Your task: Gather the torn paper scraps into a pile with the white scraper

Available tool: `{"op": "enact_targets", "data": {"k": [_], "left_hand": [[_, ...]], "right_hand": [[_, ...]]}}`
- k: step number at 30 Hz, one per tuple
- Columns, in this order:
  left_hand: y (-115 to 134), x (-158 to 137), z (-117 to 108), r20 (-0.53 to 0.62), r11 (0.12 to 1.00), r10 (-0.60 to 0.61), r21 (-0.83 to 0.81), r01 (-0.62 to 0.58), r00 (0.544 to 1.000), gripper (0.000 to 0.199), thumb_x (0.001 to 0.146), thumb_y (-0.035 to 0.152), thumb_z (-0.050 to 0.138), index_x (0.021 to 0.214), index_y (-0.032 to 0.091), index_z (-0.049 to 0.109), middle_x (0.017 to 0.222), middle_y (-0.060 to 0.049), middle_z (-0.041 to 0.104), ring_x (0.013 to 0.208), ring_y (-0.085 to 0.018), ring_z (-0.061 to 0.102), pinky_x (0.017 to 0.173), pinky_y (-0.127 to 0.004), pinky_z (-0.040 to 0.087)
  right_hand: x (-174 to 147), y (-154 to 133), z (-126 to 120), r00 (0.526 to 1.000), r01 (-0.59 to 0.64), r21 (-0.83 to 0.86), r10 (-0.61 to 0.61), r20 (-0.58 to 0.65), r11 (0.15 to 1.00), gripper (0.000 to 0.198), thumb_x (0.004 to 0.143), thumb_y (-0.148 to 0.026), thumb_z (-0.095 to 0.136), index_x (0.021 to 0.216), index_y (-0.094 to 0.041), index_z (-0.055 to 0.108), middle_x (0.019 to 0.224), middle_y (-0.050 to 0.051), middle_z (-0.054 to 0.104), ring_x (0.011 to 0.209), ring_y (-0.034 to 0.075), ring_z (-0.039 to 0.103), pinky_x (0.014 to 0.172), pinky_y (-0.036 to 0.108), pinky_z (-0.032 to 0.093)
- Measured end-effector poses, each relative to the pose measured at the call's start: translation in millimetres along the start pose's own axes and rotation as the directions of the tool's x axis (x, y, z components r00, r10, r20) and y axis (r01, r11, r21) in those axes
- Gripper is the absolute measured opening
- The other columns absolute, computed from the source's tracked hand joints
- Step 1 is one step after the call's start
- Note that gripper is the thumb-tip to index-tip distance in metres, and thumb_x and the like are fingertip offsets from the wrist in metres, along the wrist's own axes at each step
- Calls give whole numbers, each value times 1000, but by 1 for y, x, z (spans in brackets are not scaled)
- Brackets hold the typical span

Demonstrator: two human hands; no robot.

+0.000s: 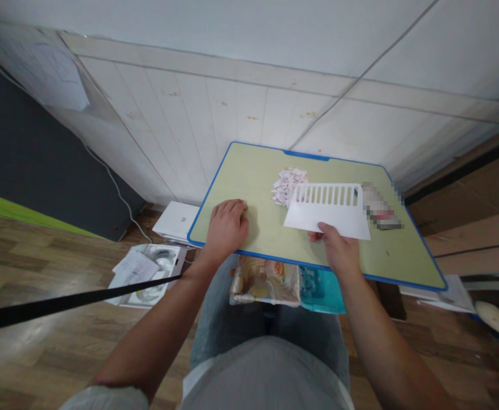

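My right hand (337, 245) pinches the near edge of a white slotted sheet (330, 216), thumb on top and fingers underneath. A row of long cut-out slots runs along its far side. The sheet is raised a little over a small folding table (266, 236) with a blue rim. Behind its left corner lies a heap of small pinkish-white paper pieces (285, 185), partly covered by it. On the left part of the tabletop rests my left hand (229, 225), fingers loosely bent and thumb slightly apart, with nothing visible in it.
A pixelated flat item (381, 208) lies at the table's right. Below the near edge, over my lap, are a patterned box (266, 279) and a teal tub (324, 290). A white box with cables (159, 273) stands on the floor at left; a black strap (82, 296) crosses there.
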State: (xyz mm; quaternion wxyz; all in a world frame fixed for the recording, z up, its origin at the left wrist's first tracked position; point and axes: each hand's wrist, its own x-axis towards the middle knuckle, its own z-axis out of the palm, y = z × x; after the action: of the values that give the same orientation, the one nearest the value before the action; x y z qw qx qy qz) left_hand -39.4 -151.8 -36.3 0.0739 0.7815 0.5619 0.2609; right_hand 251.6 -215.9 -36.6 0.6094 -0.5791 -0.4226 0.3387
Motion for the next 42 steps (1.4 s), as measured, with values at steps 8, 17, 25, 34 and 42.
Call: {"op": "enact_targets", "data": {"k": [8,17,25,34,42], "left_hand": [[1,1,-1,5,1000,-5,12,5,1000,33,105,12,62,130,19,81,152,-17,83,149,-37,72,133,-57,52],[-2,0,1,-11,1000,7,-1,-7,1000,33,103,12,63,129,22,81,150,-16,83,148,-35,72,132,-55,53],[-1,0,1,-5,1000,-1,-5,1,1000,33,102,11,64,129,19,82,150,-18,83,148,-36,72,133,-56,53],[-3,0,4,-29,1000,6,-3,-6,1000,33,103,11,64,128,20,82,149,-18,83,147,-36,73,132,-56,53],[-4,0,3,-21,1000,8,-10,-8,1000,33,102,11,63,128,20,81,149,-18,83,149,-36,72,133,-56,53]], "right_hand": [[-1,-5,0,1000,13,-121,-10,27,993,30,84,-50,83,68,-26,78,67,6,80,63,26,75,70,40,67],[0,0,-3,994,38,-168,-20,107,985,31,86,-50,82,66,-27,77,67,5,79,64,26,73,76,42,66],[-3,-7,-4,982,35,-177,-1,188,984,33,86,-50,81,63,-27,75,65,6,77,64,27,74,72,42,67],[-6,-14,-2,986,-30,-177,58,157,984,20,71,-47,84,73,-28,76,73,5,83,74,32,79,80,47,70],[-6,-18,-2,979,-83,-181,115,171,980,22,71,-49,84,75,-28,76,66,4,79,71,32,78,78,46,70]]}}
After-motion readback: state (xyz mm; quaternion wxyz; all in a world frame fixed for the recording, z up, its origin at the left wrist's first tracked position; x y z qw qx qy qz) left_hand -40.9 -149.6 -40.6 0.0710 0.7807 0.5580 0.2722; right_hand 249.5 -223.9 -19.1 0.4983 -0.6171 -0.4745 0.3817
